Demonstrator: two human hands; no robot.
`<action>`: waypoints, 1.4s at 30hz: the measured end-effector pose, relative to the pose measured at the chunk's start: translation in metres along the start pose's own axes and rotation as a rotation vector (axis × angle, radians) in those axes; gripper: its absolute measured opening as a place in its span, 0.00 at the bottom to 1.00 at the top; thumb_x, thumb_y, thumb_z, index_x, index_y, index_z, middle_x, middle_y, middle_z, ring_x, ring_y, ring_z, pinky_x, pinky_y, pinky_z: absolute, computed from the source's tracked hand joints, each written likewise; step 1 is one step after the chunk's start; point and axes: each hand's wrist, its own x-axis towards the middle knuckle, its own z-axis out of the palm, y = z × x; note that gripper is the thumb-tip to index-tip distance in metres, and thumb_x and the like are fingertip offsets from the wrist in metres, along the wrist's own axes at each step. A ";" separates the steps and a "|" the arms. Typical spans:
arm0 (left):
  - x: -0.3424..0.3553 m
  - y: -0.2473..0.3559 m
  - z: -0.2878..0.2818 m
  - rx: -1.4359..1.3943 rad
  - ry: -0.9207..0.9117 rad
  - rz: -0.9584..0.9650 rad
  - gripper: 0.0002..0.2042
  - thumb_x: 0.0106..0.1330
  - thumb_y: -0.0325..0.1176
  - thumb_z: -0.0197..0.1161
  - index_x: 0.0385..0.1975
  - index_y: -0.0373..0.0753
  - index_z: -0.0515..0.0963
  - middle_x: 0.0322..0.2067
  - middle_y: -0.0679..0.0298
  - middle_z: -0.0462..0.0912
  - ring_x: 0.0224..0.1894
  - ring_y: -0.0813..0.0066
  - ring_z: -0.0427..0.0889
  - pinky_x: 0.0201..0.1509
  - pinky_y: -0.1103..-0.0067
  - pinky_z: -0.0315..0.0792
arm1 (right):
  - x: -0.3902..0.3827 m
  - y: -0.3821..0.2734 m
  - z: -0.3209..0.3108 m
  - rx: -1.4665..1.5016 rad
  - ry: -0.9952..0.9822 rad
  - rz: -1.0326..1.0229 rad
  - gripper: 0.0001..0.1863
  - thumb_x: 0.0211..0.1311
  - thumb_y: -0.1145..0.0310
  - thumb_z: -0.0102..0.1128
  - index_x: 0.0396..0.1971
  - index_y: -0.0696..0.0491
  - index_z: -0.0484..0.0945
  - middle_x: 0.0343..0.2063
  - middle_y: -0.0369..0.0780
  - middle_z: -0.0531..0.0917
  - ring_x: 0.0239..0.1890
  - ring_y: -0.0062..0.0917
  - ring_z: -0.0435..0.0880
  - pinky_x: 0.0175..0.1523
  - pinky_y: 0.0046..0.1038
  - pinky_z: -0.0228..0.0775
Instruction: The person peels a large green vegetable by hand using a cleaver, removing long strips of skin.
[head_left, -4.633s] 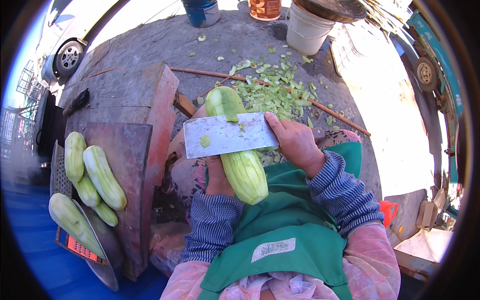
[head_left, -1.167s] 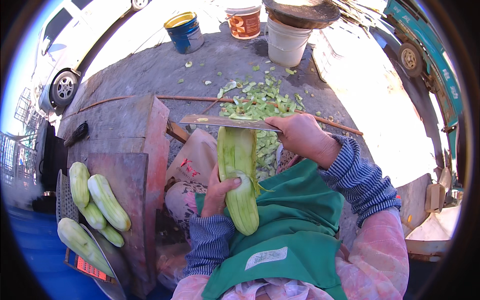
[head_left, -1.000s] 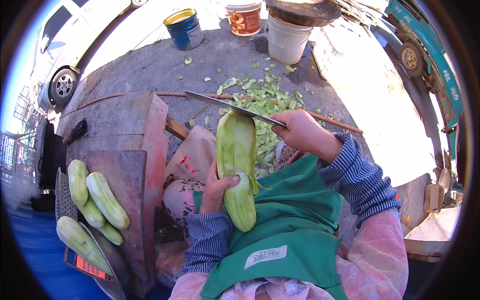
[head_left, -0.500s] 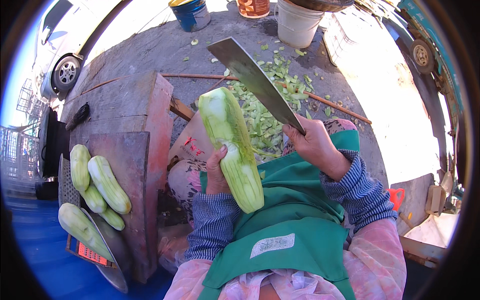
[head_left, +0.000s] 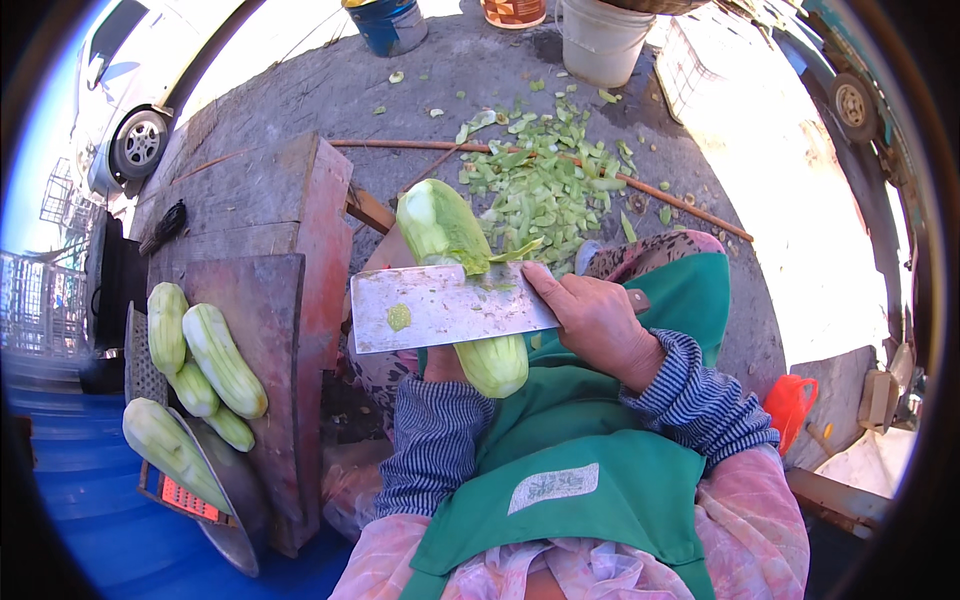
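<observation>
A large, partly peeled green gourd [head_left: 435, 220] stands tilted in front of me above my lap. My left hand [head_left: 442, 364] holds it from the left, its fingers mostly hidden behind the blade. My right hand [head_left: 592, 318] grips a broad cleaver [head_left: 455, 312] by its wooden handle. The blade lies flat across the gourd's middle, with a scrap of green stuck to its face. A strip of peel [head_left: 517, 252] hangs at the cut along the blade's upper edge, still joined to the darker skin.
Several peeled gourds [head_left: 224, 360] lie on a wooden board [head_left: 275, 480] at the left, near a metal pan [head_left: 240, 500]. Green peelings [head_left: 545, 180] cover the ground ahead, crossed by a thin pole [head_left: 690, 208]. Buckets [head_left: 603, 45] stand at the back; a red bag [head_left: 790, 405] is on the right.
My right hand has brought the raised cleaver down and left onto the gourd, its blade now lying across it. A strip of skin has lifted. The left hand has become mostly hidden.
</observation>
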 end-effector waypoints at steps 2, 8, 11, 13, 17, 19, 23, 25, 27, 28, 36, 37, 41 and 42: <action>-0.004 -0.009 -0.002 0.022 0.084 0.069 0.38 0.67 0.60 0.62 0.69 0.38 0.65 0.64 0.49 0.73 0.65 0.52 0.74 0.68 0.56 0.71 | 0.003 0.002 0.003 -0.020 -0.002 0.030 0.36 0.49 0.78 0.62 0.64 0.53 0.73 0.23 0.39 0.75 0.26 0.33 0.81 0.30 0.36 0.74; -0.010 -0.015 0.031 0.110 0.053 0.278 0.39 0.68 0.64 0.58 0.69 0.41 0.65 0.65 0.51 0.72 0.65 0.51 0.73 0.69 0.57 0.71 | 0.008 0.010 0.007 -0.040 -0.020 0.054 0.35 0.49 0.77 0.63 0.63 0.52 0.74 0.24 0.38 0.77 0.26 0.33 0.82 0.31 0.36 0.74; -0.007 -0.014 0.049 0.156 0.089 0.274 0.40 0.67 0.68 0.54 0.69 0.41 0.65 0.64 0.51 0.72 0.64 0.51 0.74 0.68 0.58 0.71 | 0.002 0.019 0.010 -0.038 -0.027 0.068 0.32 0.53 0.75 0.61 0.62 0.52 0.73 0.25 0.38 0.78 0.26 0.33 0.83 0.31 0.36 0.75; -0.005 -0.013 0.048 0.263 0.192 0.298 0.42 0.67 0.71 0.51 0.69 0.41 0.64 0.63 0.51 0.73 0.63 0.51 0.74 0.68 0.59 0.72 | 0.001 0.019 0.011 -0.022 -0.033 0.078 0.32 0.52 0.75 0.61 0.62 0.51 0.74 0.25 0.39 0.79 0.27 0.33 0.83 0.31 0.36 0.75; -0.002 -0.008 0.034 0.208 0.139 0.285 0.40 0.69 0.68 0.51 0.68 0.40 0.64 0.62 0.51 0.74 0.62 0.51 0.76 0.66 0.59 0.74 | 0.000 0.022 0.010 0.006 -0.077 0.109 0.35 0.48 0.78 0.63 0.63 0.50 0.74 0.27 0.39 0.81 0.29 0.35 0.84 0.33 0.37 0.77; 0.001 -0.002 0.027 0.159 0.123 0.294 0.37 0.70 0.64 0.51 0.68 0.39 0.64 0.61 0.51 0.75 0.60 0.51 0.77 0.64 0.58 0.75 | -0.002 0.030 0.014 0.004 -0.101 0.144 0.35 0.48 0.78 0.63 0.62 0.49 0.75 0.28 0.39 0.82 0.31 0.37 0.85 0.34 0.37 0.77; 0.009 0.003 0.031 0.093 0.135 0.315 0.33 0.70 0.54 0.53 0.68 0.36 0.64 0.57 0.50 0.78 0.55 0.50 0.81 0.58 0.57 0.79 | -0.017 0.056 0.022 0.009 -0.093 0.233 0.34 0.50 0.78 0.62 0.62 0.47 0.75 0.33 0.41 0.85 0.34 0.39 0.86 0.38 0.40 0.79; 0.011 0.005 0.027 0.102 0.070 0.300 0.34 0.69 0.54 0.53 0.68 0.37 0.64 0.57 0.49 0.78 0.53 0.49 0.82 0.57 0.56 0.79 | -0.020 0.055 0.025 0.032 -0.090 0.262 0.33 0.50 0.78 0.62 0.61 0.47 0.75 0.33 0.42 0.85 0.35 0.39 0.86 0.40 0.41 0.79; 0.011 0.007 0.018 0.099 0.139 0.304 0.34 0.69 0.54 0.52 0.66 0.34 0.66 0.55 0.47 0.79 0.51 0.48 0.83 0.56 0.57 0.80 | -0.020 0.050 0.023 0.100 -0.099 0.262 0.29 0.54 0.76 0.62 0.60 0.48 0.76 0.34 0.43 0.86 0.36 0.40 0.86 0.40 0.38 0.79; 0.010 0.011 0.007 0.108 0.124 0.281 0.33 0.69 0.54 0.52 0.65 0.33 0.67 0.54 0.47 0.79 0.51 0.48 0.83 0.55 0.57 0.80 | -0.019 0.048 0.021 0.136 -0.104 0.261 0.27 0.56 0.75 0.62 0.59 0.49 0.77 0.35 0.44 0.87 0.37 0.40 0.87 0.40 0.37 0.78; 0.014 0.011 0.015 0.004 -0.079 0.141 0.35 0.69 0.54 0.52 0.63 0.27 0.67 0.53 0.45 0.78 0.49 0.54 0.82 0.54 0.63 0.79 | -0.007 0.034 0.001 0.653 -0.334 0.518 0.17 0.65 0.71 0.62 0.53 0.51 0.81 0.32 0.49 0.86 0.35 0.42 0.87 0.41 0.36 0.79; 0.017 0.009 0.015 0.009 -0.115 0.160 0.35 0.69 0.55 0.52 0.64 0.28 0.66 0.55 0.45 0.78 0.50 0.54 0.82 0.55 0.63 0.80 | -0.009 0.028 0.003 0.619 -0.257 0.489 0.17 0.65 0.71 0.62 0.53 0.50 0.81 0.31 0.49 0.86 0.34 0.43 0.87 0.41 0.38 0.79; 0.000 0.000 -0.004 -0.020 -0.052 0.239 0.34 0.71 0.58 0.56 0.67 0.38 0.65 0.63 0.45 0.71 0.62 0.47 0.75 0.63 0.53 0.75 | 0.010 0.017 0.012 0.043 -0.013 0.124 0.28 0.56 0.75 0.62 0.61 0.48 0.77 0.25 0.39 0.80 0.28 0.36 0.83 0.33 0.37 0.75; 0.003 -0.002 -0.009 -0.145 -0.109 0.212 0.33 0.72 0.58 0.55 0.67 0.38 0.65 0.63 0.46 0.72 0.62 0.47 0.75 0.63 0.53 0.76 | 0.016 0.017 0.013 0.012 0.009 0.083 0.30 0.55 0.75 0.61 0.61 0.48 0.76 0.25 0.38 0.79 0.28 0.35 0.83 0.32 0.37 0.75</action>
